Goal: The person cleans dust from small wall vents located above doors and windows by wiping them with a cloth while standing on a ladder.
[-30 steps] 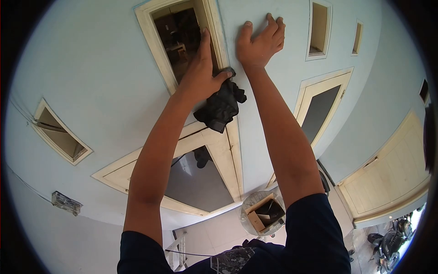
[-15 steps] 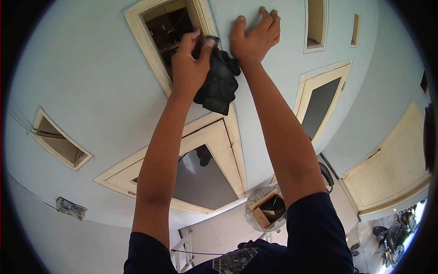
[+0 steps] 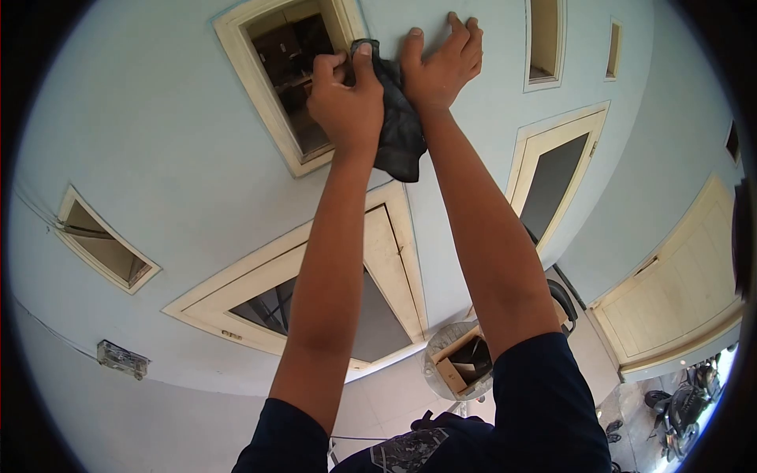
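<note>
My left hand [image 3: 347,106] is closed on a black cloth [image 3: 400,130], its thumb pressing the cloth's upper end against the inner edge of the window frame [image 3: 352,24]. The cloth hangs down loosely past the wrist, between my two forearms. To the right, my right hand [image 3: 441,67] rests on the pale blue wall [image 3: 497,110] with fingers apart, holding nothing. Behind the window opening [image 3: 292,71] lies a dark room.
Below is a cream door [image 3: 382,236] with a glass pane. A cardboard box [image 3: 453,374] sits on a round-topped stand beneath my right arm. Smaller wall openings [image 3: 544,39] and another framed pane [image 3: 556,181] are to the right. Motorbikes [image 3: 682,410] stand at lower right.
My left hand has shifted right and slightly up along the frame with the black cloth. Its forearm has swung right too. My right hand stays in place on the wall.
</note>
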`<state>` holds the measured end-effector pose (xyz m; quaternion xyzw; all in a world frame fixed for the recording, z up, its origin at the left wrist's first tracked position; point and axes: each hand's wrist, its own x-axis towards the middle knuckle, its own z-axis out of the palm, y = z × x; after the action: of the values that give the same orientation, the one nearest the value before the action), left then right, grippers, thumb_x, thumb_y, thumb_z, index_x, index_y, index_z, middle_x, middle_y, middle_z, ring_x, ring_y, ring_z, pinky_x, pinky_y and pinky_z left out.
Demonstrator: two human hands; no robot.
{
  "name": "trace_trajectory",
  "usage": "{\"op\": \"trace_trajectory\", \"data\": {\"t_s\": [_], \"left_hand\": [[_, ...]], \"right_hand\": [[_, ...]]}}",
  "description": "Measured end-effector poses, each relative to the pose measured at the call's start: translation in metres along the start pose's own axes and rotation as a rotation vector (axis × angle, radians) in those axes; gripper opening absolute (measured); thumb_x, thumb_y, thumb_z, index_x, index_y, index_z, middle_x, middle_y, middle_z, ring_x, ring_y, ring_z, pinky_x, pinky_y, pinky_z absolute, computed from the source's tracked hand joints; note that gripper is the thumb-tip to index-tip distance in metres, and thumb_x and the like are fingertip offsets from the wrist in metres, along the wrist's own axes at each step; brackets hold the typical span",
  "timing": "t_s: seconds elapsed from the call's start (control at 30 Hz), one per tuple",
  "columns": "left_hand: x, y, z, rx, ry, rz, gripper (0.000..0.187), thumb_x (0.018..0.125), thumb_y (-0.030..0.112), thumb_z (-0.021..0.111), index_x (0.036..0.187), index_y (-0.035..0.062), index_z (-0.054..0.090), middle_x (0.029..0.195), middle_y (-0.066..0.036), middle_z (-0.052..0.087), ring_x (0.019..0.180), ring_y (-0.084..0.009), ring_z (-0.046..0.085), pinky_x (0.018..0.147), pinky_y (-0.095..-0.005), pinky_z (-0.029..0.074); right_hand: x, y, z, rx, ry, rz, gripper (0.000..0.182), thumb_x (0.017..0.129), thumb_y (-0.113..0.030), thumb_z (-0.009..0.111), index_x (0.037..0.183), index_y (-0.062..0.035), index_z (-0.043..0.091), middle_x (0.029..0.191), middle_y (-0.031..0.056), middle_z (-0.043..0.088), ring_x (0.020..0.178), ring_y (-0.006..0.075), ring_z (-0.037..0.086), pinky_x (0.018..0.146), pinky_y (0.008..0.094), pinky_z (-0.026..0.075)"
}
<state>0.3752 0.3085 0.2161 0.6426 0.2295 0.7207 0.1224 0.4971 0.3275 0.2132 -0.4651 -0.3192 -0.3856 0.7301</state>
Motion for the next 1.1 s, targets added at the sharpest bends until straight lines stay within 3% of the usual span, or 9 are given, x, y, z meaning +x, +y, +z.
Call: {"op": "trace_trajectory", "data": {"t_s": [0.07, 0.37, 0.47, 0.57, 0.7, 0.8, 0.9, 1.0, 1.1], "left_hand": [[-0.001, -0.002, 0.009, 0.003, 0.129, 0.01, 0.036, 0.09, 0.027, 0.077, 0.102, -0.0034, 0.063, 0.093, -0.023, 0.074, 0.088, -0.0262, 0.074, 0.077, -0.0352, 0.055], [-0.013, -0.012, -0.007, -0.013, -0.043, 0.122, 0.034, 0.094, 0.016, 0.071, 0.121, -0.0017, 0.061, 0.106, -0.025, 0.073, 0.106, -0.0282, 0.072, 0.091, -0.0339, 0.052], [-0.005, 0.004, 0.0, 0.072, 0.096, -0.023, 0.025, 0.091, 0.023, 0.074, 0.099, 0.0002, 0.066, 0.082, -0.017, 0.074, 0.075, -0.0269, 0.074, 0.071, -0.0348, 0.055], [0.019, 0.012, -0.002, 0.24, 0.106, -0.038, 0.027, 0.09, 0.027, 0.076, 0.089, 0.0024, 0.065, 0.069, -0.012, 0.07, 0.063, -0.0278, 0.07, 0.064, -0.0357, 0.054], [0.028, 0.018, -0.013, 0.237, 0.066, -0.068, 0.026, 0.089, 0.028, 0.077, 0.086, 0.0039, 0.066, 0.071, -0.011, 0.07, 0.067, -0.0296, 0.071, 0.066, -0.0349, 0.054], [0.011, 0.004, -0.01, 0.078, 0.077, 0.058, 0.027, 0.089, 0.026, 0.077, 0.096, 0.0019, 0.068, 0.087, -0.015, 0.074, 0.081, -0.0307, 0.073, 0.075, -0.0358, 0.056], [-0.007, -0.013, -0.008, -0.054, 0.0, 0.105, 0.05, 0.091, 0.019, 0.071, 0.13, -0.0089, 0.056, 0.119, -0.029, 0.066, 0.109, -0.0432, 0.066, 0.093, -0.0453, 0.052], [-0.016, -0.026, -0.013, 0.119, -0.027, 0.249, 0.049, 0.092, 0.02, 0.073, 0.131, -0.0064, 0.059, 0.117, -0.029, 0.068, 0.109, -0.0379, 0.069, 0.095, -0.0397, 0.053], [-0.014, -0.027, -0.007, 0.06, -0.035, 0.233, 0.05, 0.093, 0.02, 0.072, 0.133, -0.0069, 0.058, 0.117, -0.031, 0.067, 0.11, -0.0385, 0.069, 0.095, -0.0416, 0.052]], "right_hand": [[0.001, 0.003, 0.002, -0.042, 0.019, -0.027, 0.065, 0.087, -0.039, 0.063, 0.138, -0.0015, 0.049, 0.148, 0.0275, 0.039, 0.141, 0.0425, 0.032, 0.116, 0.0557, 0.018], [0.001, 0.002, 0.005, -0.045, 0.043, -0.043, 0.065, 0.084, -0.037, 0.063, 0.135, 0.0007, 0.05, 0.146, 0.0284, 0.041, 0.135, 0.047, 0.036, 0.114, 0.0582, 0.022], [0.002, -0.002, 0.002, -0.027, 0.018, -0.04, 0.066, 0.084, -0.038, 0.062, 0.136, 0.0012, 0.05, 0.147, 0.0292, 0.04, 0.136, 0.0472, 0.036, 0.114, 0.058, 0.022], [0.004, 0.003, 0.003, -0.058, 0.011, -0.052, 0.067, 0.085, -0.039, 0.061, 0.137, 0.0012, 0.05, 0.148, 0.0296, 0.04, 0.137, 0.0467, 0.035, 0.114, 0.0574, 0.022], [0.0, 0.0, 0.0, -0.035, -0.014, -0.028, 0.067, 0.085, -0.039, 0.061, 0.137, 0.0019, 0.05, 0.148, 0.0305, 0.039, 0.138, 0.0464, 0.034, 0.115, 0.0568, 0.021], [0.003, -0.001, -0.001, -0.034, -0.019, -0.019, 0.067, 0.085, -0.038, 0.061, 0.137, 0.0022, 0.049, 0.149, 0.0303, 0.038, 0.139, 0.0463, 0.032, 0.115, 0.0567, 0.02], [0.003, 0.0, 0.0, -0.053, -0.028, -0.011, 0.066, 0.086, -0.037, 0.061, 0.137, 0.002, 0.049, 0.15, 0.0298, 0.037, 0.14, 0.0463, 0.031, 0.115, 0.0567, 0.02], [0.004, -0.003, 0.0, -0.053, -0.024, 0.003, 0.065, 0.085, -0.036, 0.061, 0.137, 0.0018, 0.049, 0.15, 0.0296, 0.037, 0.139, 0.0462, 0.032, 0.115, 0.0569, 0.02], [0.001, -0.003, -0.001, -0.057, -0.02, 0.013, 0.065, 0.085, -0.036, 0.061, 0.137, 0.0017, 0.049, 0.149, 0.0297, 0.038, 0.139, 0.0464, 0.033, 0.115, 0.0574, 0.02]]}}
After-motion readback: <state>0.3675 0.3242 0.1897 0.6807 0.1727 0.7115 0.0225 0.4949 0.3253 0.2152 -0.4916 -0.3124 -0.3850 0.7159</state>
